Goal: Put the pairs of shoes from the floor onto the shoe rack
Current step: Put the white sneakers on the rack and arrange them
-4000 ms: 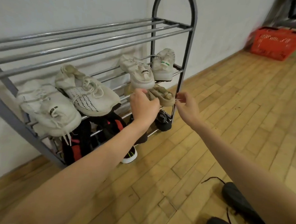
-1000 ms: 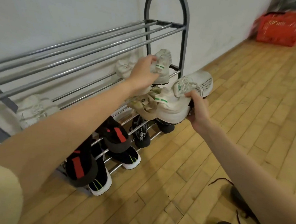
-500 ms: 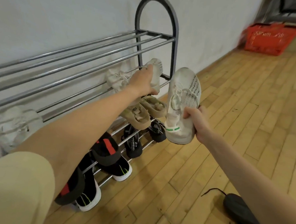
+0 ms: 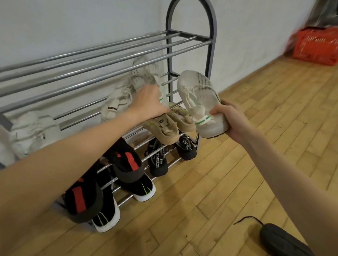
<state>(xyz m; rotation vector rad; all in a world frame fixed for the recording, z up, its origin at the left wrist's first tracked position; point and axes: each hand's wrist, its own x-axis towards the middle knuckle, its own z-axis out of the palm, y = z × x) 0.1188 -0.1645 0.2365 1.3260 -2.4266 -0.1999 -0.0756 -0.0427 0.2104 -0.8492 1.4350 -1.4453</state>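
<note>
A metal shoe rack (image 4: 109, 52) stands against the white wall. My left hand (image 4: 149, 103) grips the heel of a blurred white sneaker (image 4: 145, 75) on the middle shelf, next to another white sneaker (image 4: 114, 103). My right hand (image 4: 232, 121) holds the heel of a white sneaker with a green stripe (image 4: 197, 102), toe up, just off the rack's right end. A black shoe (image 4: 287, 249) lies on the floor at the lower right, partly behind my right arm.
The rack also holds a white sneaker (image 4: 32, 132) at the left, beige shoes (image 4: 164, 129), small black shoes (image 4: 156, 158) and black-and-red shoes (image 4: 127, 161). A red basket (image 4: 321, 45) stands far right by the wall. Wooden floor stretches to the right.
My left hand has slid its white sneaker leftward along the middle shelf, away from the rack's end frame. My right hand still holds the green-striped sneaker toe up beside the rack.
</note>
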